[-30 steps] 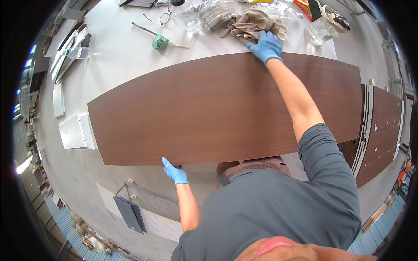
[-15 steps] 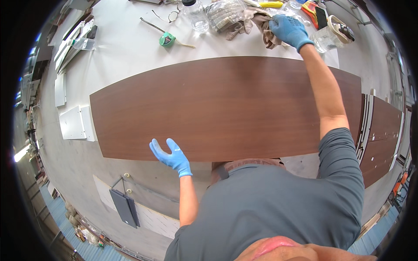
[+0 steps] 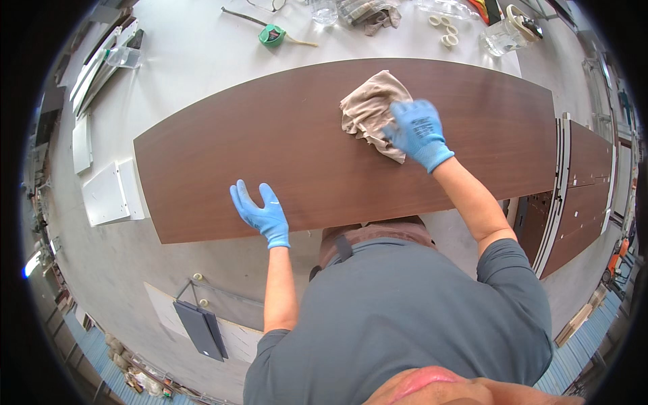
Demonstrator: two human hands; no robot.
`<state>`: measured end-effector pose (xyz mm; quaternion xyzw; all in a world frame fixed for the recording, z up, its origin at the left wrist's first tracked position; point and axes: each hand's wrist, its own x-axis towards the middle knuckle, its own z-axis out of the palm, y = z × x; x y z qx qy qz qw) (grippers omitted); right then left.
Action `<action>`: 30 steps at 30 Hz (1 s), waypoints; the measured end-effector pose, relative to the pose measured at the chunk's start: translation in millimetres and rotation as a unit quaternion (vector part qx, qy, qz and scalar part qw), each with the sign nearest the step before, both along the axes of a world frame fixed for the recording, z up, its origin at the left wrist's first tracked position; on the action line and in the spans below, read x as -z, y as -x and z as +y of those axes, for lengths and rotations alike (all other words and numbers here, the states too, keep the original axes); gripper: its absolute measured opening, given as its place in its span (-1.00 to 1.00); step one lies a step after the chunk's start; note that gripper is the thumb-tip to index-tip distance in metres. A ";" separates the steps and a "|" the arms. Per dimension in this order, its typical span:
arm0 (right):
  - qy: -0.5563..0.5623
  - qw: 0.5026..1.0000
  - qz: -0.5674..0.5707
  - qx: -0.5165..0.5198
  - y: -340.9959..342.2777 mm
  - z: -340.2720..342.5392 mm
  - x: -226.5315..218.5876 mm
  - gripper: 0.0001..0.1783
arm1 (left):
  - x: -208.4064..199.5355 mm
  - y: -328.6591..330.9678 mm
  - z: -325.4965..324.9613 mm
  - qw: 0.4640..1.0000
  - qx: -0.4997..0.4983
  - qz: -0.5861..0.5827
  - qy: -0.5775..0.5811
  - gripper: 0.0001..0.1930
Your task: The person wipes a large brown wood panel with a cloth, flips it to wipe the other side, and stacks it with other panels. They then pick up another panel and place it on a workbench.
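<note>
A long brown wood-grain panel (image 3: pixel 297 148) lies across the work surface in front of me. My right hand (image 3: pixel 418 133), in a blue work glove, grips the right side of a crumpled beige rag (image 3: pixel 372 108) over the far middle of the panel; its fingers are slightly blurred and partly lost against the cloth. My left hand (image 3: pixel 262 212), gloved in blue too, is held at the panel's near edge, left of my body. Its fingers are spread, with nothing in them.
Beyond the panel are a green tape measure (image 3: pixel 271 36), several cream rings (image 3: pixel 447 30), a clear plastic jug (image 3: pixel 505 39) and a clear bottle (image 3: pixel 324 11). White panels (image 3: pixel 106 194) lie at the left. More brown panels (image 3: pixel 582 202) stand at the right.
My right hand has brought the rag from the clutter at the back onto the brown panel, moving nearer and left. My left hand has shifted slightly away from me, still spread.
</note>
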<state>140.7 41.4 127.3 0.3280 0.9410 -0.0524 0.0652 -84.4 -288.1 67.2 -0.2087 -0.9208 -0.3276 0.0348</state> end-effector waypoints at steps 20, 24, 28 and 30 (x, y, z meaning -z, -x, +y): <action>0.072 0.934 0.234 -0.261 276.2 -171.6 106.4 -0.15 | 66.7 124.8 -23.0 0.969 0.062 0.079 0.224 -0.32; 0.116 0.896 0.228 -0.362 165.0 -201.4 105.1 -0.39 | 65.1 123.8 -23.0 0.977 0.058 0.060 0.197 -0.34; 0.178 0.947 0.073 -0.256 -13.2 -174.8 93.4 -0.18 | 67.4 124.1 -24.3 0.974 0.061 0.079 0.203 -0.32; 0.066 0.994 -0.003 -0.084 -88.5 -138.4 92.2 -0.27 | 69.2 123.8 -25.0 0.975 0.059 0.085 0.194 -0.31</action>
